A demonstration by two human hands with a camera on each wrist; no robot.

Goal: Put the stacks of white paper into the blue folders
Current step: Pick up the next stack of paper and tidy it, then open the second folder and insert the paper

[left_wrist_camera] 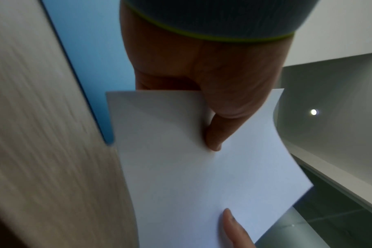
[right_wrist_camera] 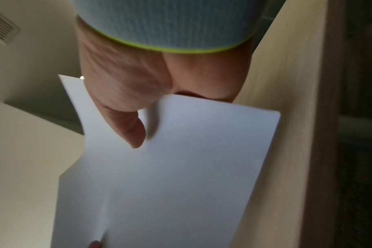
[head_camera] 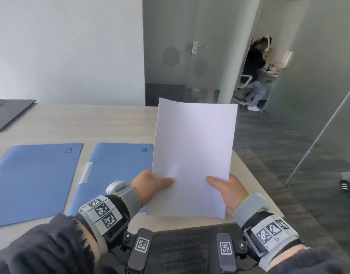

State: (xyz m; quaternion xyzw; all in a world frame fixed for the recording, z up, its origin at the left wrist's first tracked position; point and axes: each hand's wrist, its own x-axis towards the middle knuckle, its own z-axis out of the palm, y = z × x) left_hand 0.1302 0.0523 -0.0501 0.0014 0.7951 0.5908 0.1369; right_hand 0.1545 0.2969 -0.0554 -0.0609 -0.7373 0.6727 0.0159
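Note:
I hold a stack of white paper (head_camera: 194, 155) raised above the table's right part, tilted up toward me. My left hand (head_camera: 150, 184) pinches its lower left edge, thumb on top. My right hand (head_camera: 227, 186) pinches its lower right edge the same way. In the left wrist view my left hand's thumb (left_wrist_camera: 217, 130) presses on the paper (left_wrist_camera: 202, 184); in the right wrist view my right hand's thumb (right_wrist_camera: 132, 127) lies on the sheet (right_wrist_camera: 181, 176). Two closed blue folders lie flat on the table: one (head_camera: 35, 180) at the left, one (head_camera: 114, 171) partly under the paper.
A dark laptop (head_camera: 6, 113) sits at the table's far left. The light wood table (head_camera: 91, 123) ends at its right edge near my right hand, with dark carpet (head_camera: 289, 155) beyond. A person sits in a doorway (head_camera: 257, 76) far back right. Glass partitions stand at the right.

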